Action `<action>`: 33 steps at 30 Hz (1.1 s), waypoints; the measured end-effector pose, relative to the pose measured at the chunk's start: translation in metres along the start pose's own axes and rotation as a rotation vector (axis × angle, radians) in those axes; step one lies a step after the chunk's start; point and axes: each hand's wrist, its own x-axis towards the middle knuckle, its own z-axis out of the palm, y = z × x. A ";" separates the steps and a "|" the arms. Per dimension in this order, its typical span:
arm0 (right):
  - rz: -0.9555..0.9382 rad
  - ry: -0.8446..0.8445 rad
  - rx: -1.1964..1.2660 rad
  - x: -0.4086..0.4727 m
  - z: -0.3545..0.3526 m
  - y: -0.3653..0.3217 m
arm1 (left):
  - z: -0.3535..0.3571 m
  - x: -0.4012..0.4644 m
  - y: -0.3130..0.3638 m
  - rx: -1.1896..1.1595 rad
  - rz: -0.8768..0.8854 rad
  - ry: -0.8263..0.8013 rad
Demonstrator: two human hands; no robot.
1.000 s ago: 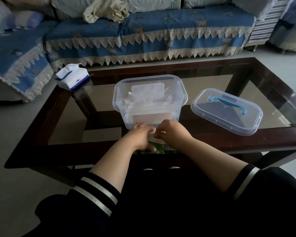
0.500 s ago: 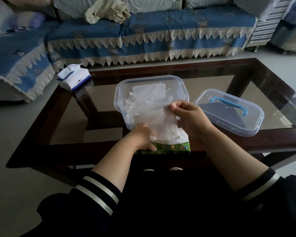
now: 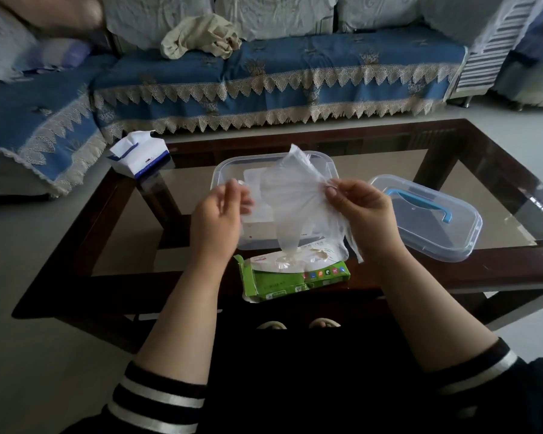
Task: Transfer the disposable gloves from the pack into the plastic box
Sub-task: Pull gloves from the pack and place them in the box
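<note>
A clear disposable glove [image 3: 292, 198] is stretched above the open plastic box [image 3: 223, 170]. My right hand [image 3: 357, 211] pinches its right edge. My left hand [image 3: 220, 214] is raised at its left side with fingers curled near the edge; whether it holds the film I cannot tell. The glove's lower end still trails into the slot of the green and white glove pack [image 3: 292, 277], which lies on the table's near edge in front of the box. More clear gloves lie inside the box.
The box's clear lid [image 3: 430, 214] with a blue handle lies to the right on the glass coffee table [image 3: 451, 170]. A white and blue tissue pack [image 3: 138, 155] sits at the table's far left corner. A blue-covered sofa [image 3: 295, 76] stands behind.
Both hands rose from the pack. The right hand pulled a glove up and out; the left hand let go of the pack and came up beside the glove.
</note>
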 end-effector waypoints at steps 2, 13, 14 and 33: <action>-0.053 -0.023 -0.144 0.001 -0.003 0.004 | -0.006 0.006 0.020 -0.084 0.052 -0.080; -0.096 -0.131 -0.408 0.002 -0.004 0.002 | 0.022 0.035 0.064 0.176 0.244 -0.522; -0.049 -0.162 -0.351 0.005 -0.004 0.002 | 0.021 0.038 0.066 0.180 0.248 -0.581; -0.120 0.308 -0.423 0.022 -0.026 0.012 | 0.021 0.129 -0.012 0.566 -0.036 -0.025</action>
